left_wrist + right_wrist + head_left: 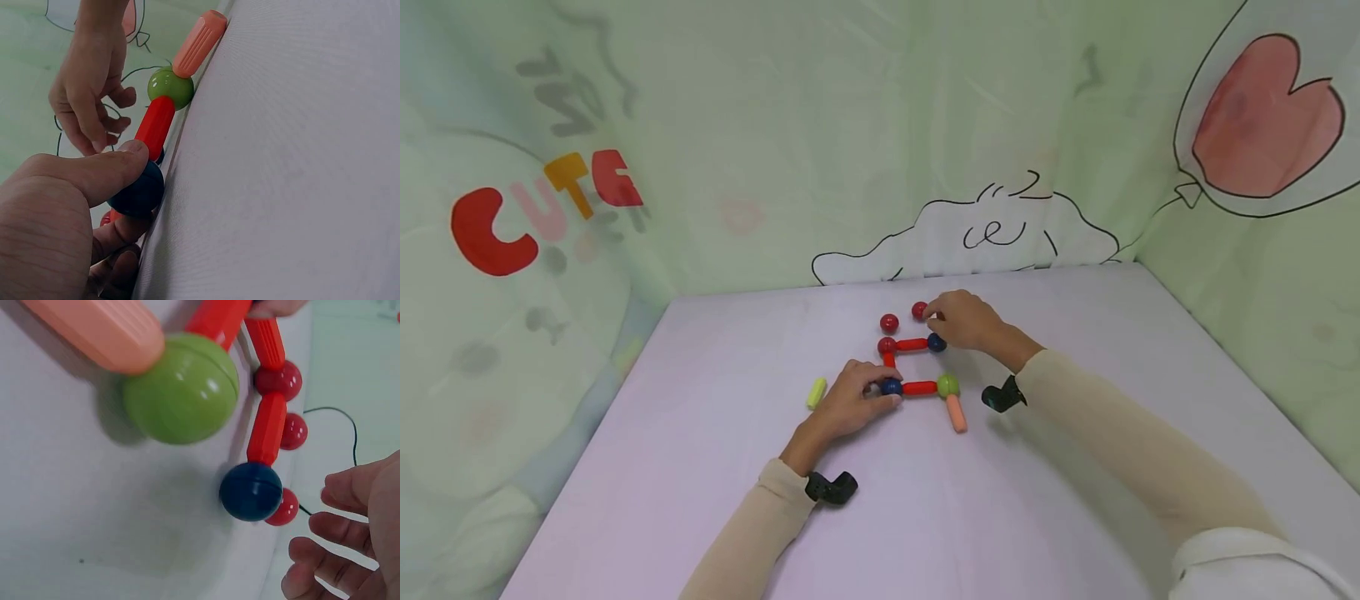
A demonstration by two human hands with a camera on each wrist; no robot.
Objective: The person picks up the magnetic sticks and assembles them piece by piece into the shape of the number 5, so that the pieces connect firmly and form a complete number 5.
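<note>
My left hand (850, 402) pinches a dark blue ball (140, 190) between thumb and fingers, at one corner of a chain of toy balls and rods. From that ball a red rod (919, 388) runs to a green ball (948, 385), which carries a salmon rod (957, 414). Another red rod (890, 360) leads back to a red ball (887, 346), then a further rod ends at a second blue ball (251, 492). Above that end hovers my right hand (964, 320), fingers loosely bent with nothing between them, its fingertips near a loose red ball (920, 311).
Another loose red ball (889, 322) lies just behind the chain. Left of my left hand is a yellow-green rod (816, 393). The pale table (737, 350) meets a printed cloth wall (760, 167) at the back, with more cloth at both sides.
</note>
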